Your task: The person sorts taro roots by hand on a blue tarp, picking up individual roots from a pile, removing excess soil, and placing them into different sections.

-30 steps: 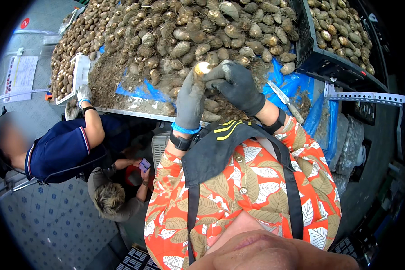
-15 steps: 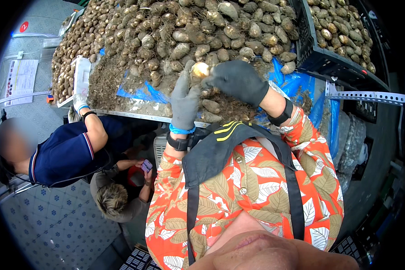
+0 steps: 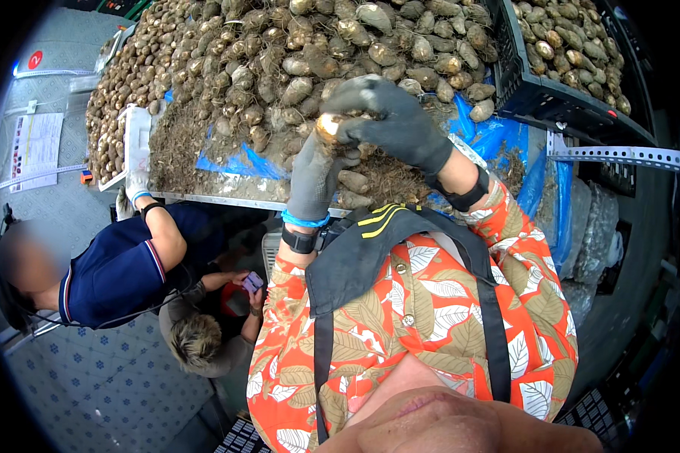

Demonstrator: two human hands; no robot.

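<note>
A small taro with a pale, bare patch is held between my two grey-gloved hands over the near edge of the heap. My left hand is closed around its lower part, with the fingers partly hidden behind it. Over its top and right side curl the thumb and fingers of my right hand, touching it. Right beyond my hands lies a big heap of hairy brown taros. A few loose taros lie just below my right hand, among root fibres.
A black crate of taros stands at the right, beside blue plastic sheeting. A white tray sits at the left, by smaller taros. Two people are at the left: one in a navy shirt, another holding a phone.
My right hand has risen and its fingers now arch over the taro. The taro has shifted slightly left and down. The two people at the left have moved slightly.
</note>
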